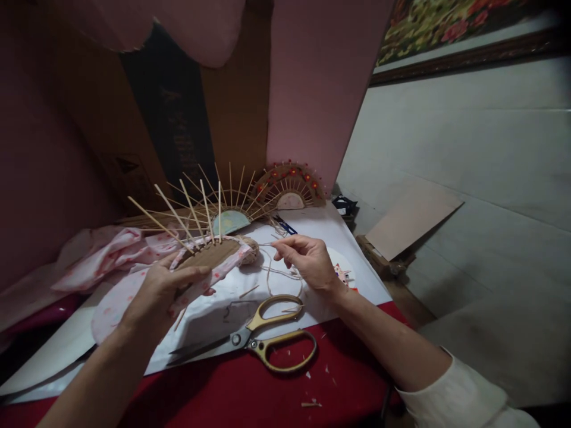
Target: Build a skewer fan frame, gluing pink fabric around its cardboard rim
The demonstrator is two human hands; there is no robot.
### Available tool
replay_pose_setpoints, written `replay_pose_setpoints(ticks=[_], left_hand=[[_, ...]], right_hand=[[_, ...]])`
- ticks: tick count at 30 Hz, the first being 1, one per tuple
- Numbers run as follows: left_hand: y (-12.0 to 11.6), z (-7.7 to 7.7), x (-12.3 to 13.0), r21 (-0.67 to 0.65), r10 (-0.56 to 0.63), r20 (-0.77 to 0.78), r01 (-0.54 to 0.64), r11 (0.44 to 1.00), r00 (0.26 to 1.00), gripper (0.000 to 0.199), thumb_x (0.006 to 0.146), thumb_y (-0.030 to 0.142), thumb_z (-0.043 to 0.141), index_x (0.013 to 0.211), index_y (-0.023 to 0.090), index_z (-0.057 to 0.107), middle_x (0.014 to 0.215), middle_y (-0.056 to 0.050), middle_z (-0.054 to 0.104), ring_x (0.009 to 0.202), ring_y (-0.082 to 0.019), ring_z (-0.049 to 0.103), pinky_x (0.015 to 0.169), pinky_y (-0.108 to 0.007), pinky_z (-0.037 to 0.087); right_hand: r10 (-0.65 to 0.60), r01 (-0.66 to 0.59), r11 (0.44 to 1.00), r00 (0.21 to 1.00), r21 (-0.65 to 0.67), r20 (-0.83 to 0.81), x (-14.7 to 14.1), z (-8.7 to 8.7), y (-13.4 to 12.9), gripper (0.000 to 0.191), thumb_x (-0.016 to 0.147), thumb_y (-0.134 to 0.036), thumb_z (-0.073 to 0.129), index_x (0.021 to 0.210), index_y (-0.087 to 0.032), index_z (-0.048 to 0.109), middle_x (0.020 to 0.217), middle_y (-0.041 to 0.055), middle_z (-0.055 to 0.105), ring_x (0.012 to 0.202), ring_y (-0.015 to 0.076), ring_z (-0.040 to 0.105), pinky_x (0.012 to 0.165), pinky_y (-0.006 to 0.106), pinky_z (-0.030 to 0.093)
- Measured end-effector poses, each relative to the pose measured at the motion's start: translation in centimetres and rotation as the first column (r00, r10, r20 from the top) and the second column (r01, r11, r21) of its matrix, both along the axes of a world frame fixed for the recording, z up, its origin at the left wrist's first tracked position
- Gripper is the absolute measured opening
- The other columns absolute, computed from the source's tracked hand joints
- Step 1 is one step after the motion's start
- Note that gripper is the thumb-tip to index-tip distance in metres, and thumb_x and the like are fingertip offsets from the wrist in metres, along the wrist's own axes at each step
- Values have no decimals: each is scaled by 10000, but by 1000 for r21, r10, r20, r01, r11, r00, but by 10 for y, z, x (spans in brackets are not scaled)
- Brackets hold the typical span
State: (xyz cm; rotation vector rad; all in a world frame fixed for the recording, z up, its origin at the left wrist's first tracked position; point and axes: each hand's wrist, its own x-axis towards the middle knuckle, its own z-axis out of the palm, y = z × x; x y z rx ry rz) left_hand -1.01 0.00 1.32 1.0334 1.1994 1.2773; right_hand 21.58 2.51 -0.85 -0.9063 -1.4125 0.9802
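My left hand (pixel 154 291) is wrapped round the edge of a half-round cardboard piece (pixel 209 257) bordered in pink dotted fabric. Several thin wooden sticks (pixel 190 211) fan upward from its far edge, with twine at their bases. Beyond the piece's right end sits a bundle of twine (pixel 251 252). My right hand (pixel 307 258) has thumb and forefinger pinched on a strand of twine (pixel 266 244) that runs toward the piece. More loose twine lies on the white sheet below. Scissors (pixel 250 339) with gold handles rest with blades parted, nearest my forearms.
Behind stand a stick fan with a pale green half-circle (pixel 232 222) and a brown fan with red flowers (pixel 289 178). Blue snips (pixel 284 225) lie by them. Pink fabric (pixel 120 249) is heaped left. A white sheet (pixel 214 330) covers part of the red cloth (pixel 259 398).
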Motion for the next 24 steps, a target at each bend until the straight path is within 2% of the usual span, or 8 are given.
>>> replay_pose_setpoints(ticks=[5,11,15,17,20,22,24], left_hand=[[1,-3,2,-12,-12,-18,12,1000,1000,256,568,111,743,766,168,590,657,18,662,507,-131,598,444,-239,539],[2,-8,3,-34,-52,-33,51,998,998,228,599,120,723,774,166,583,592,25,642,471,-125,585,450,-237,523],[3,-11,3,-34,-57,-51,55,998,997,249,598,129,722,816,159,606,615,18,645,488,-135,585,444,-243,518],[3,-12,2,-42,-62,-61,59,997,996,260,606,134,723,838,160,609,613,12,649,496,-140,591,454,-246,520],[3,-11,2,-44,-68,-53,66,997,996,278,603,130,726,857,160,617,627,1,663,490,-138,592,456,-245,519],[2,-10,3,-43,-74,-44,72,996,996,286,593,136,734,855,157,620,660,-12,679,491,-140,595,457,-250,523],[1,-9,4,-54,-75,-43,73,996,996,313,570,148,751,852,153,616,709,-32,698,507,-152,608,453,-259,530]], right_hand=[[9,-14,998,997,-59,-74,0,3,-4,107,715,-276,664,723,-170,666,619,7,638,520,108,489,492,252,384],[-25,21,999,991,-29,-133,0,-1,-2,332,837,-408,531,594,-182,499,465,-70,381,406,66,336,410,220,263],[-87,84,996,983,-21,-164,3,-1,-1,449,858,-464,486,507,-189,434,411,-75,319,359,59,271,371,224,203],[-113,111,994,980,-18,-164,5,0,0,405,855,-460,495,558,-184,498,441,-57,409,380,66,323,382,220,243],[-125,124,992,987,-12,-104,7,3,1,220,788,-380,613,724,-170,612,628,2,617,471,84,430,451,225,349],[-133,132,991,988,-15,-75,8,4,2,175,714,-321,692,762,-160,644,685,25,663,503,96,462,479,237,382],[-138,135,990,986,-32,-97,9,4,3,186,694,-326,708,730,-156,641,653,27,665,492,99,463,471,241,386]])
